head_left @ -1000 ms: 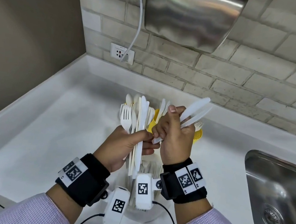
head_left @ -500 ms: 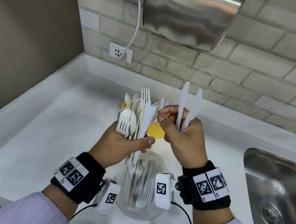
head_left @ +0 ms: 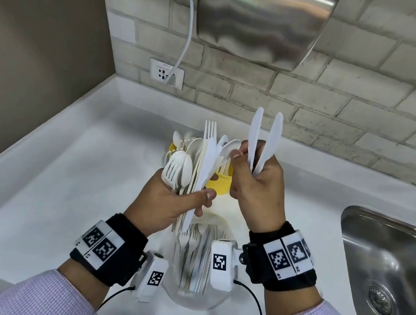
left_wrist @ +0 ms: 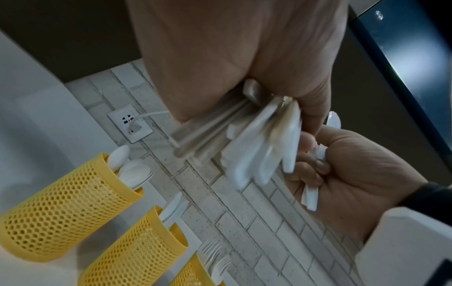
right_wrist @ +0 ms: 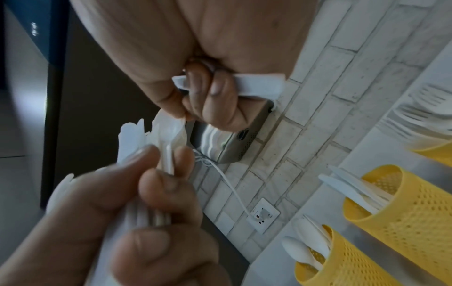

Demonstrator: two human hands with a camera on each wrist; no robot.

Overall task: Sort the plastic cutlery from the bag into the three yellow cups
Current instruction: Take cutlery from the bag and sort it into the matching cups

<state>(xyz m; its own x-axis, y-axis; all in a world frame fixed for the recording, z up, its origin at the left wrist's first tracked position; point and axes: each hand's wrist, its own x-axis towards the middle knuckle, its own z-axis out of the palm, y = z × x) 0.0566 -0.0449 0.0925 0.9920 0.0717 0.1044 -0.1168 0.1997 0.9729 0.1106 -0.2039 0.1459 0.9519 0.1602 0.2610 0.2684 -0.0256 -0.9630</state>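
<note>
My left hand (head_left: 191, 194) grips a mixed bundle of white plastic cutlery (head_left: 195, 166) upright over the counter: forks, spoons and knives. My right hand (head_left: 248, 168) holds two white knives (head_left: 263, 143) blades up, and its thumb and forefinger touch a spoon (head_left: 229, 145) at the bundle's right edge. Behind the hands stand three yellow mesh cups: one with spoons (left_wrist: 56, 209), one with knives (left_wrist: 137, 247), one with forks (left_wrist: 193, 271). The clear bag (head_left: 191, 295) with more cutlery lies below my wrists. In the right wrist view my fingers (right_wrist: 208, 96) curl round the knife handles (right_wrist: 257, 85).
A steel sink (head_left: 384, 273) is set into the white counter (head_left: 68, 165) at the right. A steel hand dryer (head_left: 262, 19) hangs on the brick wall above the cups. Its cable runs to a wall socket (head_left: 166, 72) at the back left.
My right hand drew the two knives away from the bundle and turned them from slanting right to upright. Its thumb and forefinger now touch a spoon in the bundle.
</note>
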